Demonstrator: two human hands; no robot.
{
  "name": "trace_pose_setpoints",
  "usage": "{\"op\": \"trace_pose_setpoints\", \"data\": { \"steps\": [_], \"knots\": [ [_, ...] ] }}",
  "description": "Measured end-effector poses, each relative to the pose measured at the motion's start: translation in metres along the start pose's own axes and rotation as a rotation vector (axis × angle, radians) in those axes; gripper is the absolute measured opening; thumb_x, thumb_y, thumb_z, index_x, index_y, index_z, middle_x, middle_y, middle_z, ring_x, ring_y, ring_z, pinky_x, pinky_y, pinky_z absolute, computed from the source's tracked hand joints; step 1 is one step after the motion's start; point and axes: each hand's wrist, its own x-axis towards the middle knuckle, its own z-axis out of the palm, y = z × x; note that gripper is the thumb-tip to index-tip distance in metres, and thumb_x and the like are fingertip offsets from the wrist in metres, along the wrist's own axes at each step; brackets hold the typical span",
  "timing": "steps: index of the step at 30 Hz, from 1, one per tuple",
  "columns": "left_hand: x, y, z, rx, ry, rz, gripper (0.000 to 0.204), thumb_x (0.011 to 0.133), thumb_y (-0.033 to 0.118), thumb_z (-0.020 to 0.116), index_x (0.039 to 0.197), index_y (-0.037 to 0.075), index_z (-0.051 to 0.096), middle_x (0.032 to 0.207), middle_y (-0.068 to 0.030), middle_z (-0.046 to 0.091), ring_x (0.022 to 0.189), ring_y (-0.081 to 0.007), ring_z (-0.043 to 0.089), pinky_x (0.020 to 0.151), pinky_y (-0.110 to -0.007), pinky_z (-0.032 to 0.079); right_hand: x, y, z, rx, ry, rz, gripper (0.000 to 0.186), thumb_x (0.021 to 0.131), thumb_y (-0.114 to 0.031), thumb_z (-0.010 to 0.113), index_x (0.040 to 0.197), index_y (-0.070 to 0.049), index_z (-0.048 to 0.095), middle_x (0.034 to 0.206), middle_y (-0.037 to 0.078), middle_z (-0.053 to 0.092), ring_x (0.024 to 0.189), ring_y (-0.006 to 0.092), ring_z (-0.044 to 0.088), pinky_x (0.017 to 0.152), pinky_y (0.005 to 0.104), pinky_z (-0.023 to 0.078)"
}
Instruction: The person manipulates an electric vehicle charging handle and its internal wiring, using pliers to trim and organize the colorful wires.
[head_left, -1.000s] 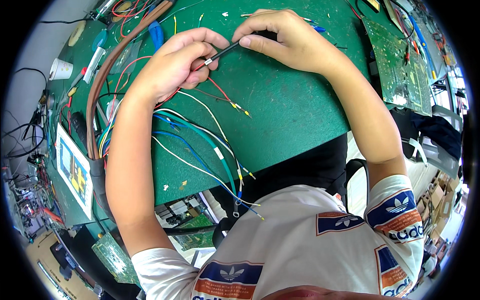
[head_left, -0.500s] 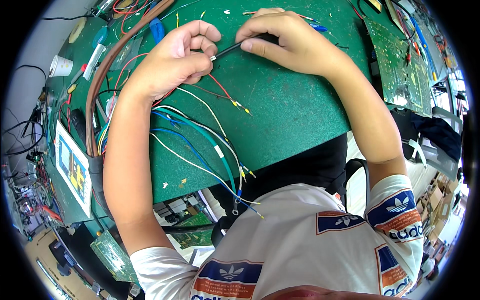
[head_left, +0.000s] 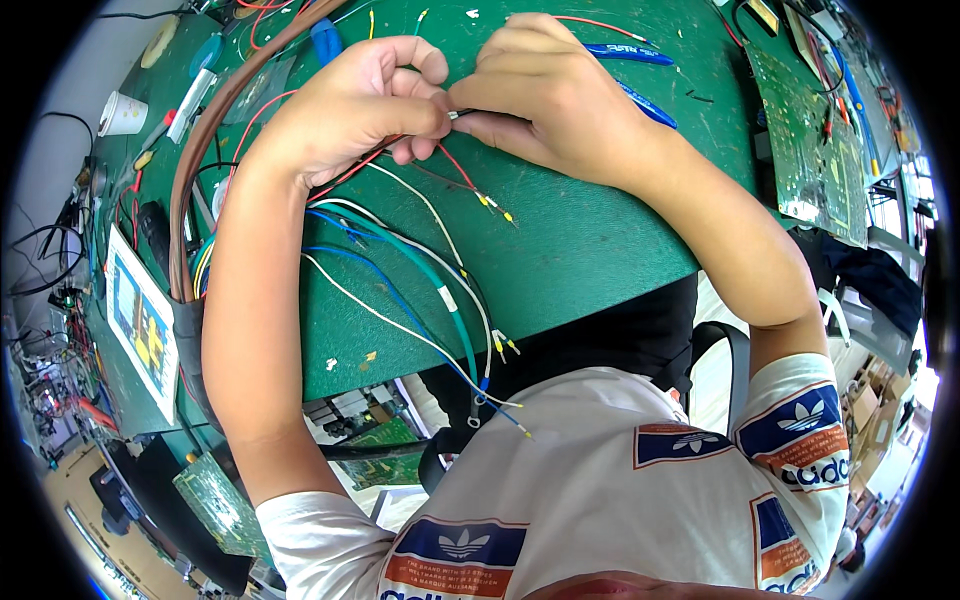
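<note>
Had a thin dark wire (head_left: 461, 113) pinched between a half-curled left hand (head_left: 375, 108) and a mostly closed right hand (head_left: 560, 105), running roughly 8-to-2 o'clock, peeking out around 2 o'clock from the left, pretty much equally near both.

Table: green-topped, spreading below the fingers (head_left: 415, 118).
Paper cup (head_left: 123, 113): white, well to the left of the fingers.
Teal disc (head_left: 205, 55): left of the fingers and farther from the body than they are.
White-edged panel (head_left: 140, 322): blue and yellow face, left of the fingers and closer to the body.
Scraps (head_left: 331, 364): tiny, white and tan, by the near edge, bodyward of the fingers.
Large circuit board (head_left: 808, 140): green, well to the right of the fingers.
Dark cloth (head_left: 868, 275): beyond that board, right and bodyward of the fingers.
Cardboard boxes (head_left: 865, 400): farther bodyward, far right of the fingers.
</note>
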Motion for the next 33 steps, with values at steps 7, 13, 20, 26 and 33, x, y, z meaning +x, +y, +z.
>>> {"op": "trace_pose_setpoints", "data": {
  "steps": [7,13,20,26,33],
  "knots": [
    [-0.006,0.005,-0.004,0.35,-0.008,0.028,0.017,0.078,-0.001,0.066,0.09,0.004,0.056,0.074,-0.0032,0.065,0.065,-0.0081,0.064,0.054,-0.02,0.049,-0.002,0.004,0.008,0.047,0.011,0.031,0.012,0.077,-0.015,0.075,0.087,-0.012,0.071,0.076,0.001,0.064,0.078,0.0214,0.06,0.085,0.0361,0.044],
    [-0.009,0.012,-0.007,0.421,-0.038,-0.012,0.011,0.081,0.001,0.065,0.092,0.001,0.062,0.078,-0.0059,0.067,0.067,-0.0089,0.065,0.057,-0.021,0.052,0.001,0.003,0.002,0.085,-0.015,0.043,0.011,0.08,-0.013,0.073,0.089,-0.008,0.07,0.078,0.005,0.064,0.08,0.0247,0.061,0.084,0.0373,0.045],
    [-0.015,0.019,0.001,0.264,0.12,-0.129,0.018,0.092,0.013,0.056,0.1,0.001,0.066,0.082,-0.0066,0.067,0.067,-0.0126,0.066,0.06,-0.024,0.056,0.005,0.001,-0.005,0.074,-0.047,0.04,0.01,0.082,-0.013,0.074,0.088,-0.007,0.068,0.08,0.005,0.062,0.083,0.025,0.059,0.082,0.0369,0.041],
    [-0.015,0.02,-0.001,0.317,0.041,-0.118,0.017,0.091,0.011,0.059,0.101,0.0,0.067,0.082,-0.0053,0.067,0.067,-0.0103,0.066,0.059,-0.023,0.055,0.003,0.005,-0.005,0.071,-0.019,0.003,0.011,0.083,-0.014,0.074,0.09,-0.007,0.069,0.079,0.005,0.061,0.083,0.0242,0.059,0.082,0.0367,0.041],
    [-0.016,0.019,-0.003,0.28,0.018,-0.119,0.013,0.086,0.008,0.064,0.097,0.0,0.065,0.081,-0.0046,0.067,0.067,-0.0089,0.066,0.057,-0.022,0.054,0.004,0.004,-0.004,0.061,-0.033,0.015,0.012,0.081,-0.013,0.074,0.089,-0.007,0.069,0.079,0.005,0.06,0.083,0.0241,0.058,0.083,0.0366,0.041]
  ]
}}
